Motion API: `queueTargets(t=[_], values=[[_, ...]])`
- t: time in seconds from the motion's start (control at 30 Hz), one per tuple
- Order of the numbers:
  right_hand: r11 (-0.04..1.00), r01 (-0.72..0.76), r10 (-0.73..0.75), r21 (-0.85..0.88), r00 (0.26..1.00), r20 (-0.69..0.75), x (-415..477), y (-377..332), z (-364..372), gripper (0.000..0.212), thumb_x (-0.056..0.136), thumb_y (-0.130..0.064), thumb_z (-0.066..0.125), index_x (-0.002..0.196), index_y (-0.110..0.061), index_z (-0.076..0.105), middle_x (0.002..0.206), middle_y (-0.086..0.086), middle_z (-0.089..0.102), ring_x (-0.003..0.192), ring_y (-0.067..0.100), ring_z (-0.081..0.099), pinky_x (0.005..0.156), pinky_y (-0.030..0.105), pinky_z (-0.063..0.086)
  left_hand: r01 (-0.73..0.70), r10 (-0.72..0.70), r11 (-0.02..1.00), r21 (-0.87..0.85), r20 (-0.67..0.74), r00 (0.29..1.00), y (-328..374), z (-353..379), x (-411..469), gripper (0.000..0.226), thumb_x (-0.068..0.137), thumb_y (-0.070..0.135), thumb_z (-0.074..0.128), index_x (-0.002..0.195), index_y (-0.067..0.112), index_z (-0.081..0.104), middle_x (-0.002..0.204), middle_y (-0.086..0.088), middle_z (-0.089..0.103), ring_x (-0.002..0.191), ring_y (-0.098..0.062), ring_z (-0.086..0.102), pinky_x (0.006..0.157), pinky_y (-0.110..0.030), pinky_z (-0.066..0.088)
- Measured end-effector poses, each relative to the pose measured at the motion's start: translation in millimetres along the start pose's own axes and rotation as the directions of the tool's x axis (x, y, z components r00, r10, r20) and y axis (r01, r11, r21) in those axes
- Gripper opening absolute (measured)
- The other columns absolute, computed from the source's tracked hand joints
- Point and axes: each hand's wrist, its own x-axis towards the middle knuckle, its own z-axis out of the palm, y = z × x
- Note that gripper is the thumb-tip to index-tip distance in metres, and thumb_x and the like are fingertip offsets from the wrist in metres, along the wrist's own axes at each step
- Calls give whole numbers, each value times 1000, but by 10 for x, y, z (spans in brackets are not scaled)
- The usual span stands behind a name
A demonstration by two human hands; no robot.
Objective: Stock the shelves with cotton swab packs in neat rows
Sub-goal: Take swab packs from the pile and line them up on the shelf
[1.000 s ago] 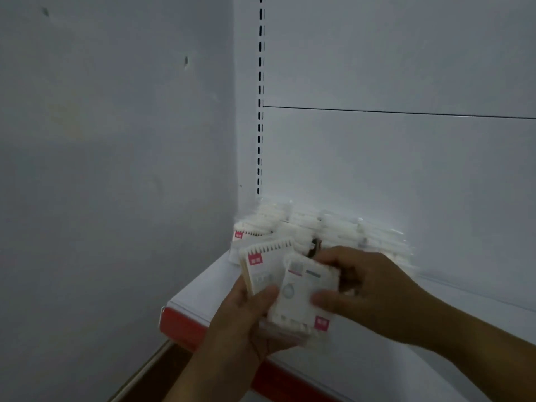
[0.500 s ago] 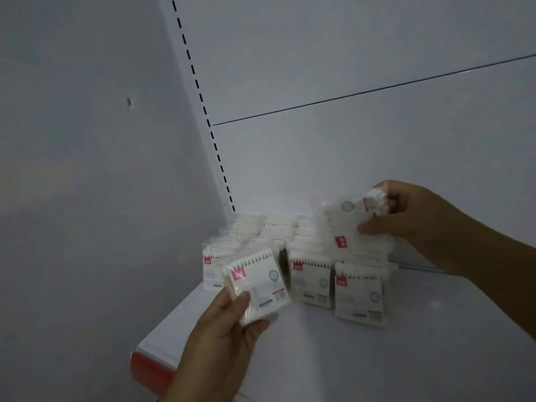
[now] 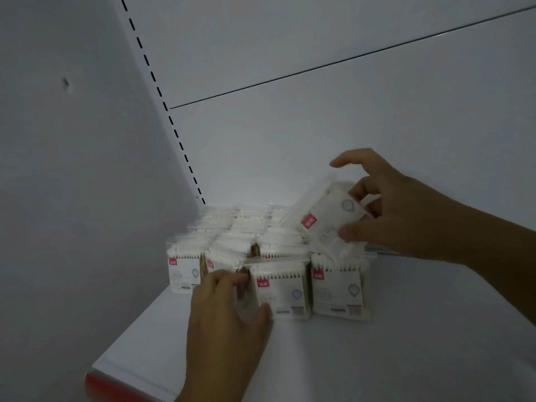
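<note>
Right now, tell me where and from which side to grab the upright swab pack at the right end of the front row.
Probably pinch its top right corner, front and back, coming from the right. The pack stands upright facing forward; its left edge sits close to the neighbouring pack and others stand behind, while its right edge is free above the shelf.

1. The one camera sat on my head, facing forward and down into the corner of the shelf (image 3: pixel 406 358).
2. It was rolled: the seam (image 3: pixel 348 58) on the back panel (image 3: pixel 377 126) climbed to the right, and the slotted upright (image 3: pixel 162 94) leaned left.
3. It was near: my left hand (image 3: pixel 226 311) and right hand (image 3: pixel 400 216), each on a pack (image 3: pixel 324 219), loomed large.
4. The wide lens also caught the wall (image 3: pixel 72 198) at left.
</note>
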Motion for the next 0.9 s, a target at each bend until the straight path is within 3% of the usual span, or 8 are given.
queueTargets(t=[0.1,0.2,0.27,0.37,0.53,0.67,0.8,0.9], values=[[989,50,-51,-138,999,-3,-33,8,86,79,79,-17,71,123,-66,27,90,0,62,75,18,66,64,35,59,-76,78,996,43,-38,996,40,-12,-15,73,57,19,88,122,25,56,132,2,45,127,-16,33,99,-27,22],[987,45,-53,-156,997,-49,-41,-8,87,44,78,-28,71,109,-48,46,85,-10,65,73,1,63,60,25,57,-286,286,955,84,13,958,110,-20,-17,86,61,35,84,136,29,41,152,-4,32,142,-21,18,109,-53,18],[979,33,-45,-203,997,-55,-54,-40,36,36,73,-35,73,97,-40,47,78,-12,66,69,-3,63,55,24,56,-407,380,904,129,189,905,157,-2,51,94,70,53,71,147,34,21,161,3,7,148,-17,-5,113,-55,-5],[948,16,-12,-318,1000,12,-110,-118,4,42,68,-44,75,92,-38,42,76,-13,64,66,-3,62,53,20,55,-486,345,820,301,417,841,182,36,265,104,79,68,56,147,42,-19,156,13,-29,137,-11,-39,102,-47,-36],[732,117,46,-671,974,220,-226,-137,297,40,76,-56,64,91,-36,33,99,-11,45,85,7,41,68,23,36,-538,329,775,330,517,790,59,0,482,94,79,67,57,149,44,0,161,15,-5,147,-8,-13,115,-47,-13],[659,156,4,-736,978,210,-246,-91,361,51,78,-59,58,115,-28,40,124,-2,37,110,16,35,89,30,38,-570,348,742,353,523,778,-3,15,518,97,79,69,55,149,43,-7,160,13,-17,141,-6,-27,113,-45,-17],[614,171,90,-770,955,284,-272,57,485,96,81,-71,46,150,-25,-1,159,4,-13,146,23,-8,119,43,6,-578,350,736,353,532,771,-24,37,540,105,76,77,47,137,47,-33,154,11,-34,134,-12,-44,106,-55,-26],[615,144,120,-775,954,273,-216,183,614,92,87,-70,34,151,-23,-11,159,5,-15,146,21,-14,119,44,-6,-578,343,748,325,556,757,-52,64,558,104,78,73,49,135,49,-34,156,13,-27,135,-10,-39,107,-56,-22]])
